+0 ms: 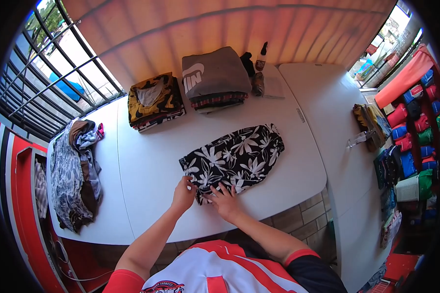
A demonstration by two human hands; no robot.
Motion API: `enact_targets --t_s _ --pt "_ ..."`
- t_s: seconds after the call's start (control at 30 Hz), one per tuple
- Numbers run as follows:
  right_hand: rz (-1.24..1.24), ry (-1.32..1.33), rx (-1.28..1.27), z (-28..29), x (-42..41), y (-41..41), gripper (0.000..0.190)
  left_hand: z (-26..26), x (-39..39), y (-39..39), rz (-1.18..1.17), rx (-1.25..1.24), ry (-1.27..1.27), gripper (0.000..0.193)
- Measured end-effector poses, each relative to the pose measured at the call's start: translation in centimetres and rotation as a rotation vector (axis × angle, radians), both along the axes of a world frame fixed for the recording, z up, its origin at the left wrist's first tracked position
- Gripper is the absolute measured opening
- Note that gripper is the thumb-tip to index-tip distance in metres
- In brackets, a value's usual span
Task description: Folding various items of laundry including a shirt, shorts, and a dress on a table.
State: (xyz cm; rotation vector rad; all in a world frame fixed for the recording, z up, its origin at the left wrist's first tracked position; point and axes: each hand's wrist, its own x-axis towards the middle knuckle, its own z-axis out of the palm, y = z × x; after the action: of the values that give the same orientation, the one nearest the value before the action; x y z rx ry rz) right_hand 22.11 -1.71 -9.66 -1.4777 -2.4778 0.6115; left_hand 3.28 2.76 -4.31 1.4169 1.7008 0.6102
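Note:
A black garment with white flower print [238, 157] lies folded lengthwise on the white folding table [157, 205] before me. Its gathered edge is at the upper right; the narrower end points left. My left hand [184, 194] pinches the garment's lower left edge between thumb and fingers. My right hand [223, 202] rests on the near edge of the cloth, fingers spread, pressing it lightly against the tabletop.
Behind the garment stand a stack with a camouflage-print shirt [156, 99] and one topped by a grey Nike sweatshirt [216, 73]. A spray bottle [261, 56] is by the wall. Loose clothes [77, 175] lie left. A second white table [348, 183] adjoins at right.

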Motion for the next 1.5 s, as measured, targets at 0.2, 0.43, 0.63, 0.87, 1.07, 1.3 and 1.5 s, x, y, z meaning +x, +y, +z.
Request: enact_targets --t_s 0.2,0.43,0.63,0.87,1.07,1.3,1.5 --pt "0.166 0.276 -0.772 4.9 4.1 -3.1 0.03 1.0 4.0 -0.9 -0.779 0.55 0.294 0.027" --pt "-0.006 0.709 -1.307 5.4 9.7 -0.5 0.029 -1.5 5.0 1.9 -1.002 -0.165 0.014 0.043" --pt "-0.717 1.795 -1.324 3.6 17.1 2.9 0.034 -2.1 3.2 8.6 -0.32 -0.775 -0.545 0.075" --pt "-1.35 1.179 -0.649 1.3 17.3 2.7 0.031 -4.4 4.5 6.8 -0.336 -0.412 -0.236 0.029" --pt "-0.374 0.049 0.233 3.8 9.9 4.7 0.05 -5.7 5.1 0.6 -0.198 -0.225 -0.074 0.027" --pt "-0.086 -0.12 0.008 2.1 5.5 10.6 0.052 -4.2 -0.6 -0.4 -0.05 -0.158 0.097 0.031" --pt "-0.237 0.234 -0.175 1.3 1.2 6.1 0.063 -1.1 -6.6 4.6 -0.063 0.217 0.499 0.042"
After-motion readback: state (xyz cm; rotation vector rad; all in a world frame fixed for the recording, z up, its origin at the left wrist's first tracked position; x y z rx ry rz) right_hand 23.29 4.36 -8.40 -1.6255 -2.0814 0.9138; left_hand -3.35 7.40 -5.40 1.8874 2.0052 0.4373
